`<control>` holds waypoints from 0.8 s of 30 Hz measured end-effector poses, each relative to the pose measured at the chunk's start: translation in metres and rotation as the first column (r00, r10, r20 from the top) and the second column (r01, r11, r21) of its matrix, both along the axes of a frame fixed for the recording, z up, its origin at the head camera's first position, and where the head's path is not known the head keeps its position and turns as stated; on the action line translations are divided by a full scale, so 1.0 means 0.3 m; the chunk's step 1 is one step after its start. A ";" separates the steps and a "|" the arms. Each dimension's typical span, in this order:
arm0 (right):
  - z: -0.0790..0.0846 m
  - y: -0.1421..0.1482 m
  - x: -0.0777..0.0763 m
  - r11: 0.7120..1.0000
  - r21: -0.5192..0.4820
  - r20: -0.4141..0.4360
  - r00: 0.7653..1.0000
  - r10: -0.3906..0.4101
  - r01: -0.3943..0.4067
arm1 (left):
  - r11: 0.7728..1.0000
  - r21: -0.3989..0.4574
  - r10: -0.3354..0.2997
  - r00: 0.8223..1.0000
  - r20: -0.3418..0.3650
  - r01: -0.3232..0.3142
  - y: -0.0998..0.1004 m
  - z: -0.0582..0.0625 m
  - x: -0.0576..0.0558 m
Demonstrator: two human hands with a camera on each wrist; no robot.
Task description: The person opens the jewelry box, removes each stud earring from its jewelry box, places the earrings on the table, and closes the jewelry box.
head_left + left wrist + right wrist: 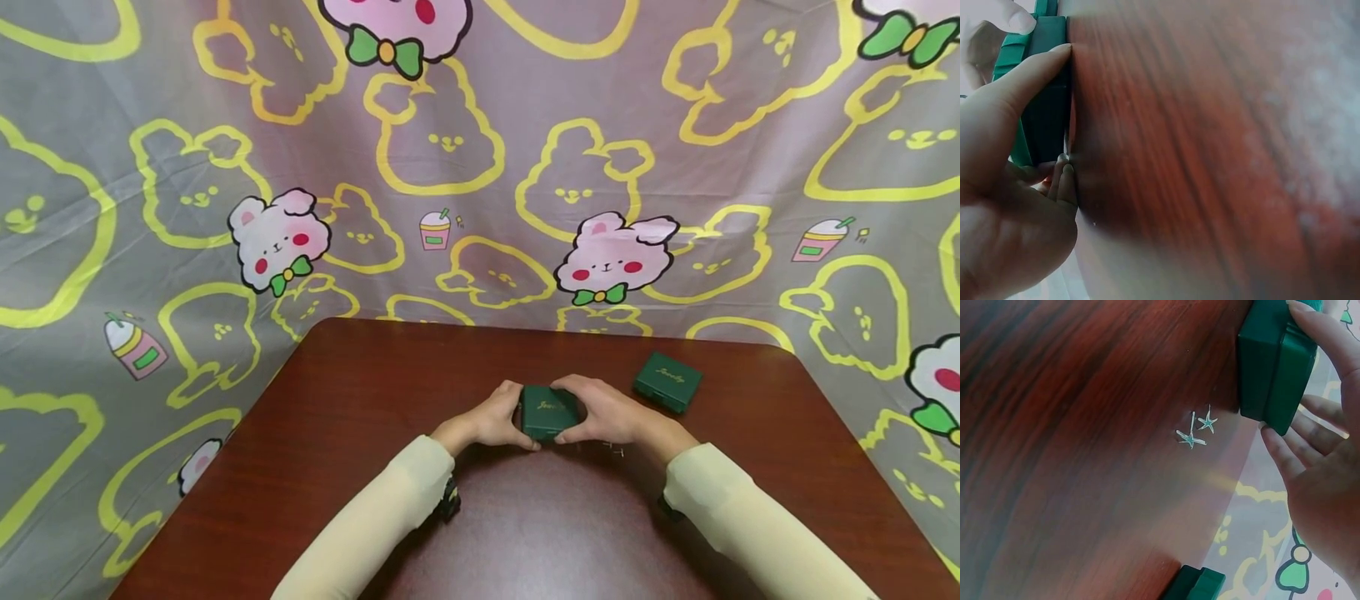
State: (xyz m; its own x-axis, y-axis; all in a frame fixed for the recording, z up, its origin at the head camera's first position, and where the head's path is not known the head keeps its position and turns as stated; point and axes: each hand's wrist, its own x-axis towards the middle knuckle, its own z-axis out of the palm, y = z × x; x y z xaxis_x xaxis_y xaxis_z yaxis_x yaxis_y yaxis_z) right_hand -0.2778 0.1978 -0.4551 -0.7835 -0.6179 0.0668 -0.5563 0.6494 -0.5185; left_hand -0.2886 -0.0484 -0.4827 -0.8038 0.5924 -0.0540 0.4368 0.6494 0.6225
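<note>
A small dark green jewelry box [546, 410] with gold lettering on its closed lid sits on the table between both hands. My left hand [492, 418] grips its left side, thumb along the front and fingers behind. From the right, my right hand [606, 414] holds the same box, the thumb at the lid's front edge [1297, 328] and the fingers at the far side. Just right of the box, two star-shaped earrings [1192, 439] lie on the wood, partly under the right hand in the head view.
A second green jewelry box [667, 382], closed, stands at the back right of the brown wooden table [360, 375]. A grey curtain [480, 275] with cartoon rabbits and yellow outlines hangs behind and beside the table.
</note>
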 end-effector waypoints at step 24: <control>0.012 0.005 -0.006 1.000 0.015 -0.012 1.000 0.004 -0.004 | 0.999 -0.052 -0.012 0.996 -0.086 0.007 0.016 0.008 -0.001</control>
State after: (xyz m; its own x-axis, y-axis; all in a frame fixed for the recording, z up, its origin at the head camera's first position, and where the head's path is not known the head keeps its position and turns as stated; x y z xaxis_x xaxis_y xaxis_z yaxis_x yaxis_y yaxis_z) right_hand -0.2795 0.1993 -0.4517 -0.7799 -0.6223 0.0674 -0.5655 0.6545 -0.5018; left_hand -0.2889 -0.0435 -0.4803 -0.8011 0.5983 -0.0149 0.4940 0.6751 0.5479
